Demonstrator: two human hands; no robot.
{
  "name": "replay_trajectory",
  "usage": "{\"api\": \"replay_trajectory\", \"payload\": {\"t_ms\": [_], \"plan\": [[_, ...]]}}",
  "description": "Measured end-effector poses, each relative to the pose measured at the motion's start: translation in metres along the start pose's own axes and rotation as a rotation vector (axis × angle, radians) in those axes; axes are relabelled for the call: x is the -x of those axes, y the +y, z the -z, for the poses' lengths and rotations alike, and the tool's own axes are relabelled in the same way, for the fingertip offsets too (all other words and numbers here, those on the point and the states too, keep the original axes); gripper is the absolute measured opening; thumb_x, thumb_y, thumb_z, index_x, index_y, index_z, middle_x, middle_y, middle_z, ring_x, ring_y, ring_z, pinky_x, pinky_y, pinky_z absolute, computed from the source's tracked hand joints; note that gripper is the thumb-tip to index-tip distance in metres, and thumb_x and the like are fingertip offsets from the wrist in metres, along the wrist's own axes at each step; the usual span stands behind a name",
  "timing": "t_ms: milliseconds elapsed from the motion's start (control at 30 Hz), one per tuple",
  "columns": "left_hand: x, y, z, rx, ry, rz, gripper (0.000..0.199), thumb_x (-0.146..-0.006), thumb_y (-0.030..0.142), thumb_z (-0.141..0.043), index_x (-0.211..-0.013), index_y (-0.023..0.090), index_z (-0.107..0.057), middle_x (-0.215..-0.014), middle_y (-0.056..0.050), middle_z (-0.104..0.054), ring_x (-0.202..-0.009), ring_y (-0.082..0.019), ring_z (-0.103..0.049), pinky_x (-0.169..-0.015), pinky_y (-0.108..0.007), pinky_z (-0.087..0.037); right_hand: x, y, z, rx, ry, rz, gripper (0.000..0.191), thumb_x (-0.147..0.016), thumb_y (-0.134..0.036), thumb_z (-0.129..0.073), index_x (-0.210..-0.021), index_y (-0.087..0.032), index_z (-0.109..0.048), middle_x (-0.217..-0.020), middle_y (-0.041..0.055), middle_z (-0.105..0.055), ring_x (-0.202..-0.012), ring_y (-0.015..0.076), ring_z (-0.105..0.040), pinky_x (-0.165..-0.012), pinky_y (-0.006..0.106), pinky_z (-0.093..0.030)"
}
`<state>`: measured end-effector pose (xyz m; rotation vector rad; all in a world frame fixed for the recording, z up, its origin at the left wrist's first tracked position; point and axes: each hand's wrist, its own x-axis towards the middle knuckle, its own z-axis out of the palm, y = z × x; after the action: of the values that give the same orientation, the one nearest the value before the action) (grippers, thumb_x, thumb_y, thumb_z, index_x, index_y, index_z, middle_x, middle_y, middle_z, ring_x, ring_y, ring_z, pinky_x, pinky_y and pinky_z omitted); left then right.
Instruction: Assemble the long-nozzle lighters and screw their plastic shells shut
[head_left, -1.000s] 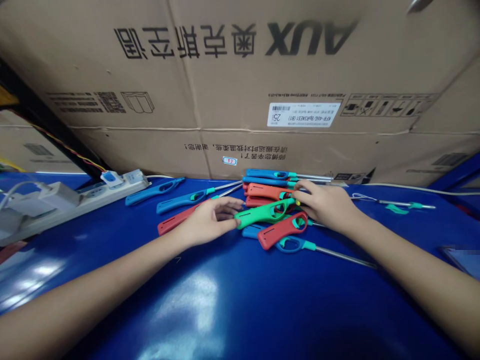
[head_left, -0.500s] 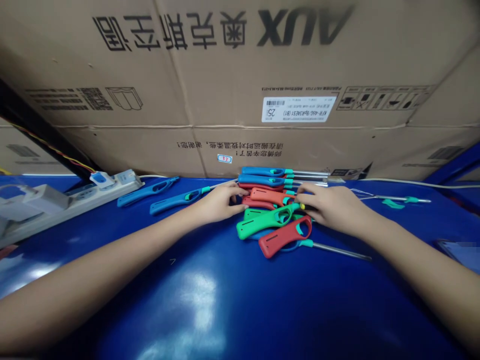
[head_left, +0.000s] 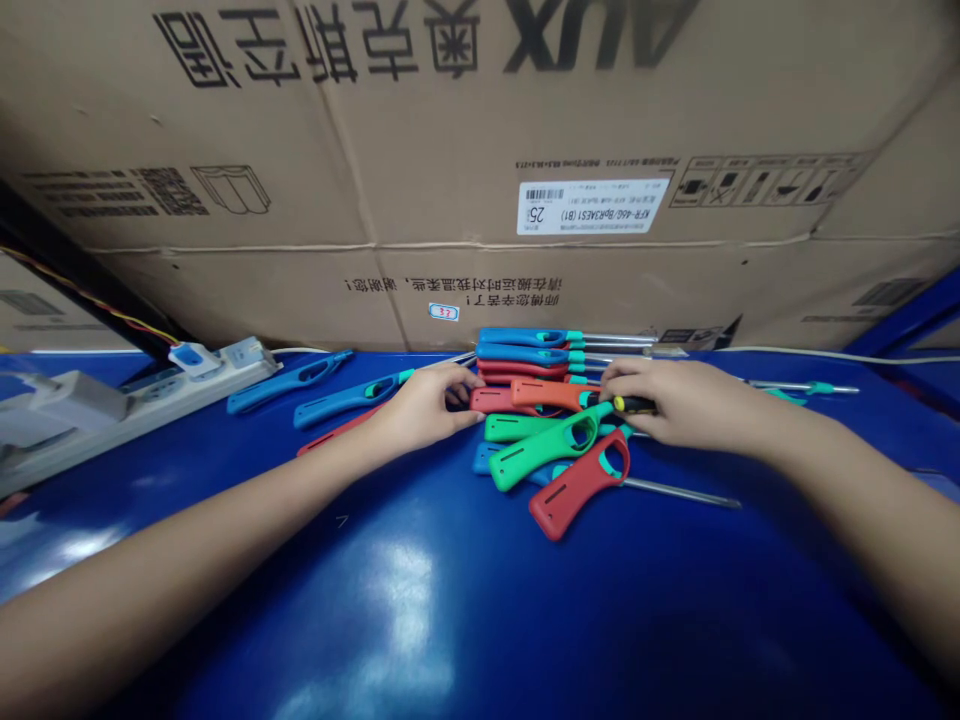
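A heap of long-nosed utility lighters with colored plastic handles lies on the blue table (head_left: pixel 480 610). My left hand (head_left: pixel 424 408) is open, its fingertips against the end of a red lighter (head_left: pixel 491 400) at the heap's left edge. My right hand (head_left: pixel 679 403) is shut on a small black-and-yellow handle (head_left: pixel 634 404) above the heap's right side, next to an orange lighter (head_left: pixel 547 394). A green lighter (head_left: pixel 544 450) and a red lighter (head_left: pixel 570 490) lie on top at the front. Two blue lighters (head_left: pixel 345 398) lie to the left of the heap.
A large upside-down AUX cardboard box (head_left: pixel 480 130) stands behind the table. A white power strip (head_left: pixel 150 405) with plugs and cables lies at the left. A thin white cable (head_left: pixel 825 352) runs along the back right, near a teal-handled metal rod (head_left: pixel 806 387).
My left hand has moved from the green lighter's end to the red lighter at the heap's left edge. The green and front red lighters have shifted, and my right hand has moved slightly right.
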<state>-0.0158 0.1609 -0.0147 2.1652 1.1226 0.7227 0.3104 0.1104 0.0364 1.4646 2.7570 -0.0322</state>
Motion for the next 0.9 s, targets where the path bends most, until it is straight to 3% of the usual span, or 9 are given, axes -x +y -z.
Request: {"api": "replay_trajectory", "payload": {"t_ms": [100, 200, 333, 433, 633, 767, 900], "plan": [[-0.002, -0.002, 0.006, 0.038, -0.024, 0.044, 0.030, -0.068, 0.030, -0.080, -0.094, 0.018, -0.070, -0.088, -0.004, -0.071, -0.078, -0.019, -0.066, -0.074, -0.033, -0.054, -0.001, 0.008, 0.004, -0.162, -0.014, 0.115, 0.033, -0.080, -0.012, -0.055, -0.105, -0.026, -0.071, -0.123, 0.0055, -0.068, -0.101, 0.0240, -0.069, -0.083, 0.035, -0.054], [-0.008, -0.007, 0.010, 0.085, 0.031, 0.099, 0.030, -0.073, 0.033, -0.075, -0.095, 0.017, -0.063, -0.090, -0.005, -0.071, -0.076, -0.019, -0.069, -0.070, -0.032, -0.055, -0.014, 0.013, 0.004, -0.239, 0.117, 0.125, 0.040, -0.080, -0.014, -0.055, -0.116, -0.025, -0.067, -0.123, 0.0068, -0.067, -0.104, 0.0248, -0.067, -0.090, 0.038, -0.054], [-0.018, -0.007, 0.008, 0.104, 0.128, 0.111, 0.041, -0.075, 0.029, -0.073, -0.110, 0.016, -0.058, -0.116, -0.011, -0.068, -0.081, -0.018, -0.070, -0.073, -0.033, -0.056, -0.048, 0.009, -0.004, -0.203, 0.306, 0.009, 0.028, -0.091, -0.033, -0.058, -0.116, -0.022, -0.066, -0.120, 0.0094, -0.068, -0.104, 0.0256, -0.067, -0.089, 0.039, -0.052], [-0.025, -0.003, 0.002, 0.098, 0.158, 0.110, 0.042, -0.077, 0.033, -0.074, -0.113, 0.014, -0.061, -0.117, -0.013, -0.070, -0.083, -0.020, -0.069, -0.077, -0.035, -0.056, -0.072, 0.003, -0.012, -0.148, 0.321, -0.021, 0.026, -0.091, -0.041, -0.063, -0.111, -0.024, -0.066, -0.116, 0.0076, -0.071, -0.099, 0.0236, -0.068, -0.079, 0.033, -0.051], [-0.036, -0.006, -0.005, 0.144, 0.173, 0.131, 0.033, -0.078, 0.031, -0.076, -0.106, 0.014, -0.067, -0.104, -0.010, -0.075, -0.084, -0.022, -0.069, -0.080, -0.036, -0.055, -0.074, -0.009, -0.018, 0.007, 0.350, 0.028, 0.013, -0.090, -0.020, -0.058, -0.102, -0.019, -0.063, -0.097, 0.0078, -0.074, -0.077, 0.0203, -0.065, -0.059, 0.027, -0.032], [-0.041, -0.010, -0.007, 0.245, 0.140, 0.135, 0.026, -0.079, 0.024, -0.076, -0.102, 0.013, -0.069, -0.105, -0.011, -0.076, -0.083, -0.019, -0.069, -0.080, -0.034, -0.055, -0.062, -0.012, -0.017, 0.130, 0.342, 0.148, 0.021, -0.086, -0.006, -0.045, -0.091, -0.017, -0.062, -0.093, 0.0114, -0.071, -0.069, 0.0195, -0.055, -0.058, 0.032, -0.018], [-0.044, -0.011, -0.008, 0.314, 0.136, 0.129, 0.032, -0.074, 0.022, -0.081, -0.102, 0.013, -0.067, -0.103, -0.009, -0.075, -0.072, -0.013, -0.065, -0.071, -0.029, -0.054, -0.058, -0.011, -0.018, 0.183, 0.361, 0.216, 0.027, -0.086, -0.003, -0.037, -0.088, -0.016, -0.060, -0.090, 0.0121, -0.068, -0.068, 0.0195, -0.050, -0.059, 0.033, -0.015]]}}
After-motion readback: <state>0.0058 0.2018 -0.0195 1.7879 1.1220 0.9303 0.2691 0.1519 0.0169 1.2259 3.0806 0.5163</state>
